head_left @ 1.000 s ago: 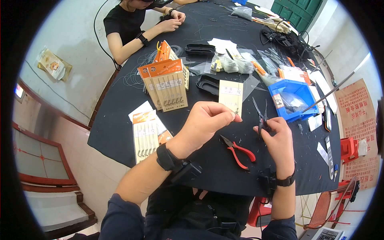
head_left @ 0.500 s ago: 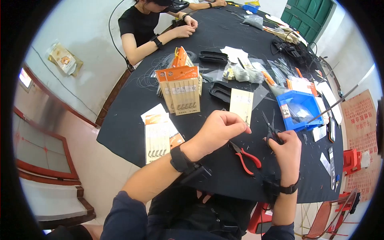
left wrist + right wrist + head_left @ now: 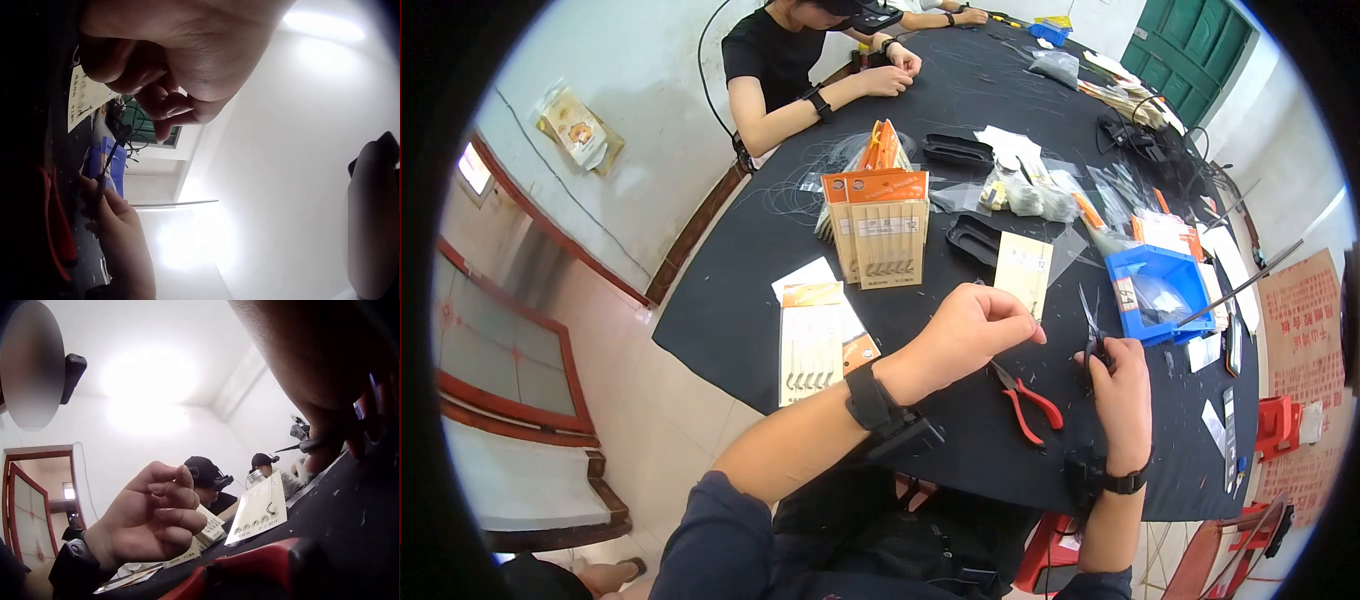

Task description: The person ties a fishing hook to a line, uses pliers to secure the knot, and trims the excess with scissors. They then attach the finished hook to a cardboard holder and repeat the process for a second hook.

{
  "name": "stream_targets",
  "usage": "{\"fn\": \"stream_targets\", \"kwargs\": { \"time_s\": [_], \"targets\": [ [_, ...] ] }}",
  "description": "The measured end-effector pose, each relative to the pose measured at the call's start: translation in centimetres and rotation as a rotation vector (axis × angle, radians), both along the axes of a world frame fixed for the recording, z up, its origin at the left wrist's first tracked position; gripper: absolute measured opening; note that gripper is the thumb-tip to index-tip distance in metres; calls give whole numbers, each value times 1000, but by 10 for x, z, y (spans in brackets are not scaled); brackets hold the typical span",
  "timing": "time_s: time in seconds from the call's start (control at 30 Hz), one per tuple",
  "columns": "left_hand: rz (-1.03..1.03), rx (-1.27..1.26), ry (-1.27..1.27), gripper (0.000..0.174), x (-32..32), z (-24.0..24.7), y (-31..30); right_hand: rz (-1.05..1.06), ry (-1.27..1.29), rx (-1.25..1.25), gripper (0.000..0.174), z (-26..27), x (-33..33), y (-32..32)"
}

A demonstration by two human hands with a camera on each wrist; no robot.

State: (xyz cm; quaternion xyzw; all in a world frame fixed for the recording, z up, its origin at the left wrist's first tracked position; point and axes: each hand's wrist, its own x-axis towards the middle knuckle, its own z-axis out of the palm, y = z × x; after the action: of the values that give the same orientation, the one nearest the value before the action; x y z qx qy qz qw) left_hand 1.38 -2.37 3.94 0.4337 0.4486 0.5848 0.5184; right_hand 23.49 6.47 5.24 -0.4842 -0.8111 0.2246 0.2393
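Observation:
My left hand [image 3: 975, 325] is raised over the table, thumb and index fingertips pinched together on something too fine to make out. Behind those fingertips a pale card [image 3: 1018, 262] leans upright; the right wrist view shows a row of hooks along the lower part of the card [image 3: 250, 515]. My right hand [image 3: 1122, 395] grips dark-handled scissors [image 3: 1094, 347], their blades parted and pointing away from me. Between the hands, red-handled pliers [image 3: 1050, 408] lie on the black cloth, close under my left hand.
Orange-topped fishing hook packs [image 3: 890, 240] stand left of centre, with another pack [image 3: 810, 335] lying nearer. Black trays [image 3: 958, 150] sit behind. At right is a blue bin [image 3: 1135, 325], a thin rod [image 3: 1240, 285] crossing it. Another person [image 3: 775, 75] works at the far left.
The head view has shifted, so the table's things sit further right and slightly lower. Both hands keep nearly the same pose, the left still pinching and the right still holding the scissors.

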Motion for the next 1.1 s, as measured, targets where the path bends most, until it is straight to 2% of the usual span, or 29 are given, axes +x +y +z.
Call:
{"fn": "stream_targets", "kwargs": {
  "time_s": [0.2,0.3,0.4,0.7,0.8,0.9,1.0,1.1],
  "targets": [
    [13,-17,13,17,1,0,0,80,-74,130,28,-9,7,2],
    [1,-32,-10,17,1,6,-2,33,-71,101,30,-9,7,2],
    [-15,-50,-61,18,1,11,-4,-104,-146,40,31,6,2,-4],
    [-101,-41,-79,18,5,12,-5,-122,-121,151,35,-3,5,-4],
    [-126,-41,-67,17,6,13,-5,-161,-124,115,34,3,7,-5],
    [-156,-40,-55,17,7,10,-5,-190,-178,186,30,5,7,-6],
    [-203,-57,-105,16,9,7,-6,108,266,270,23,14,-1,1],
    [-274,-63,-170,15,10,5,-8,412,664,-305,19,17,-7,-8]
  ]
}}
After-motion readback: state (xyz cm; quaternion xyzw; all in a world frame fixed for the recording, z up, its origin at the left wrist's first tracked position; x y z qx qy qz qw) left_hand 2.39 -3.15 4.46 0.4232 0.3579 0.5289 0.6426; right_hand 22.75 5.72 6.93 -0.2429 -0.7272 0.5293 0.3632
